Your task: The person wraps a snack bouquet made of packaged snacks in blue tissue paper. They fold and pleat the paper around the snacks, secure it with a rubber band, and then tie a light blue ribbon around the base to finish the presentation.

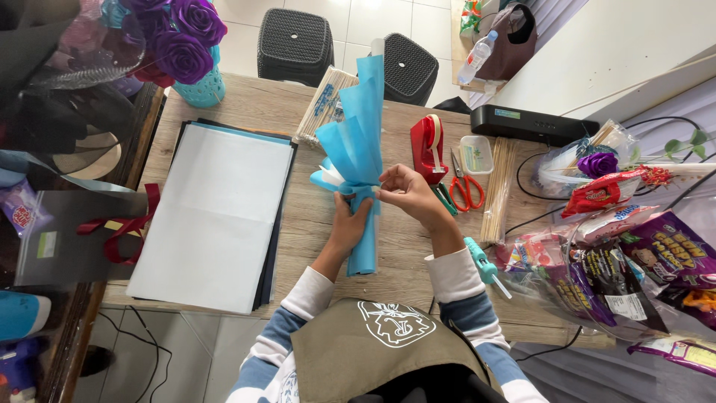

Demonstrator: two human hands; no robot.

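The left hand (349,218) squeezes the blue paper wrap (358,149) tight at its middle, above the surface (418,254). The right hand (405,190) pinches it there. Loosen either, and the folds could spring open.

Two hands are in view: the left hand (349,224) and the right hand (406,190), both on one blue paper cone (358,149). Just right of the right hand sit one red tape dispenser (427,145), one pair of red-handled scissors (466,186) and one small clear box (476,154). One teal glue gun (481,261) lies below that hand. Left of the left hand lies one stack of paper sheets (216,209). Beyond both hands stand two dark stools (296,45), (409,69).
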